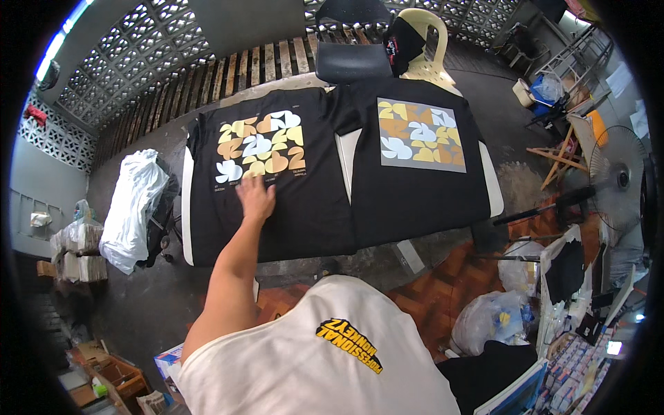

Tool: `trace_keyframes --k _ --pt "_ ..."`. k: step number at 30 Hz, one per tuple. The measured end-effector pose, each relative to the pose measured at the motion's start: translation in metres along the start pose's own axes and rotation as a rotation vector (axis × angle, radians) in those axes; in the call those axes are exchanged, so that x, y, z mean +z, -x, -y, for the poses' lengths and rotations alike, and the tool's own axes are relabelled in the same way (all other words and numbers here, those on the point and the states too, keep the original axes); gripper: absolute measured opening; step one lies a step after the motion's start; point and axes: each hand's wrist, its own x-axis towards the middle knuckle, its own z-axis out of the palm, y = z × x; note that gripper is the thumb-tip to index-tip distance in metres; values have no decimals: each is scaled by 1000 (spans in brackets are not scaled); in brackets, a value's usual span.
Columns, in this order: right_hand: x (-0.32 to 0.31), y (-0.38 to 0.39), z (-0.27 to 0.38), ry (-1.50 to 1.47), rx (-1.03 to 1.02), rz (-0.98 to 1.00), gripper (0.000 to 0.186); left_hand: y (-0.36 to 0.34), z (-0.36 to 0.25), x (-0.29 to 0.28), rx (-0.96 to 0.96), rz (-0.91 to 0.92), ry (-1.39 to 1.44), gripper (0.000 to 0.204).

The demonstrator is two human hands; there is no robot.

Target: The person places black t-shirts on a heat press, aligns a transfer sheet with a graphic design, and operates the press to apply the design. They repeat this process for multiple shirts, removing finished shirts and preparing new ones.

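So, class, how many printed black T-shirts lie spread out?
2: the left T-shirt, under the left hand, and the right T-shirt beside it. Any underneath would be hidden.

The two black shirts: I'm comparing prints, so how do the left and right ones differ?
On the left shirt, the print sits directly on black cloth; on the right shirt, a similar print lies within a gray rectangle. The left hand touches the left shirt near its print's lower edge; no hand touches the right shirt. Both are black, spread out, and show bold yellow, orange and whitish shapes.
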Motion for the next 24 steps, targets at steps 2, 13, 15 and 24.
trace_keyframes --k 2,13,15,24 --pt "-7 1 8 -103 69 1 10 -24 -27 26 58 110 17 71" --pt "-85 18 73 -993 406 -359 16 13 -84 58 185 -62 -6 61" --pt "-82 21 69 -869 382 -278 13 23 -100 52 324 -151 193 49" --pt "-12 31 53 30 -50 -199 4 201 -228 31 968 608 786 19"
